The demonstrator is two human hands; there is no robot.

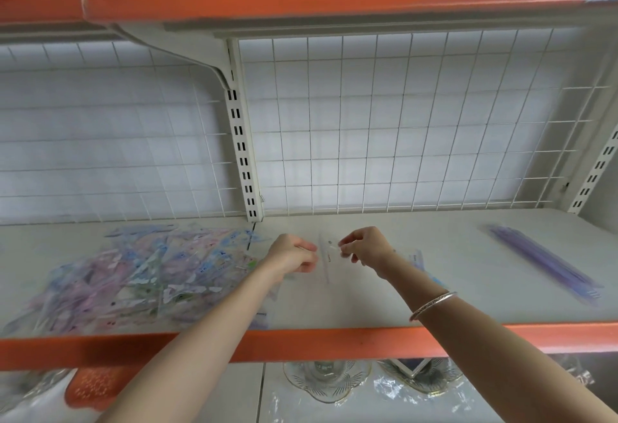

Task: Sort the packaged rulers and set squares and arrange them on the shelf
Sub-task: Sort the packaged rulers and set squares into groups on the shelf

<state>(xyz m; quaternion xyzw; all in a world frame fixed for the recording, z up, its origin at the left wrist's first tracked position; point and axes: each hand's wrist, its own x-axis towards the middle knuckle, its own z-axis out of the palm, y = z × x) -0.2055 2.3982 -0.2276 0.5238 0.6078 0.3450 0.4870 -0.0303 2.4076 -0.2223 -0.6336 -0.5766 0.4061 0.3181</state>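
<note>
Head view of sorting at a shop shelf. The left hand (294,253) and right hand (364,248) are held close together above the white shelf board (368,302). Each has its fingers curled and pinches 1 side of a thin transparent plastic packet (326,257), which spans the gap between them. Motion blur hides whether the packet holds a ruler or a set square. The 2-handed pinch probably keeps the limp wrapper taut and facing the person so that its type can be read before it is assigned a place. Beyond the left hand, on its outer side, lies a loose heap of pastel blue, pink and green packets (143,275), apparently the unsorted stock. Well out past the right hand lies a neat stack of long purple packets (545,263), laid parallel, which looks like 1 finished group. Just behind the right wrist lie a few pale blue packets (418,260), possibly a second group being started. A silver bangle (433,305) circles the right forearm. A white wire grid (384,121) backs the shelf beyond both hands. Clear glass dishes (326,381) stand on the level below the forearms. Most of the stock appears unsorted.
</note>
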